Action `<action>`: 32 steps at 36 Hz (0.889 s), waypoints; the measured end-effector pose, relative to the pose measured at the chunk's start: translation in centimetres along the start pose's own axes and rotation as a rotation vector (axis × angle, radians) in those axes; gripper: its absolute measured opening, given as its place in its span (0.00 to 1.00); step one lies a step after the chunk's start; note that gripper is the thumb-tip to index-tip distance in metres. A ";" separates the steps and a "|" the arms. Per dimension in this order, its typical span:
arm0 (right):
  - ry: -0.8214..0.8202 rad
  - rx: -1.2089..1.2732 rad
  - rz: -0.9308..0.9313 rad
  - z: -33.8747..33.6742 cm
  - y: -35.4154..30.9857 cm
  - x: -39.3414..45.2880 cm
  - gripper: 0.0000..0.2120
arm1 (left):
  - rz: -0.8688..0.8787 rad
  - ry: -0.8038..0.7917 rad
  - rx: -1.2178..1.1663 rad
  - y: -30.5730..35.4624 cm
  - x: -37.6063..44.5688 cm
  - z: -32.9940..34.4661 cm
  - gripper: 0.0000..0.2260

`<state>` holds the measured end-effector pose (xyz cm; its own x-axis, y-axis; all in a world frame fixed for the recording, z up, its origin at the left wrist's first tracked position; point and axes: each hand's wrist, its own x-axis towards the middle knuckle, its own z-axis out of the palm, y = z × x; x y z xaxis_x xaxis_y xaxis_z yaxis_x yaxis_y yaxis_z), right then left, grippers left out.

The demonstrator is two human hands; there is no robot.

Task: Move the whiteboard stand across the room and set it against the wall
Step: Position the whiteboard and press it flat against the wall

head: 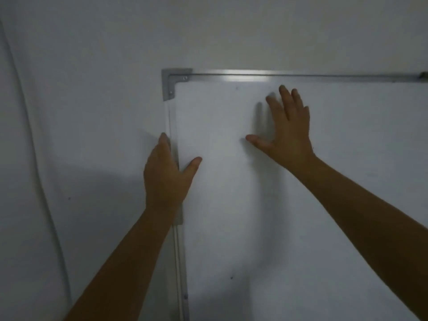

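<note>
The whiteboard (324, 205) fills the right of the view, white with a silver metal frame and a grey plastic corner cap (172, 83) at its upper left. It stands close in front of a pale wall (92, 89); its legs and lower edge are out of view. My left hand (165, 174) grips the board's left frame edge, thumb on the front face and fingers wrapped behind. My right hand (286, 129) lies flat on the board's face with fingers spread, holding nothing.
A thin white pipe or cable channel (39, 158) runs down the wall at the far left. My arms cast shadows on the wall and board. The floor is not visible.
</note>
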<state>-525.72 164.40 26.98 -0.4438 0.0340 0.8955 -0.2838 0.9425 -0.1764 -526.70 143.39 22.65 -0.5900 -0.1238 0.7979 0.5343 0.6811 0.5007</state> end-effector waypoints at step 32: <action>0.015 0.240 0.033 -1.5 -3.3 3.9 0.38 | -0.047 -0.036 -0.024 -2.0 0.4 -1.2 0.24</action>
<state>-525.23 161.94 31.68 -0.4443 0.0695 0.8932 -0.4645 0.8346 -0.2960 -527.28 141.05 22.37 -0.6359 -0.1284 0.7610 0.5198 0.6577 0.5452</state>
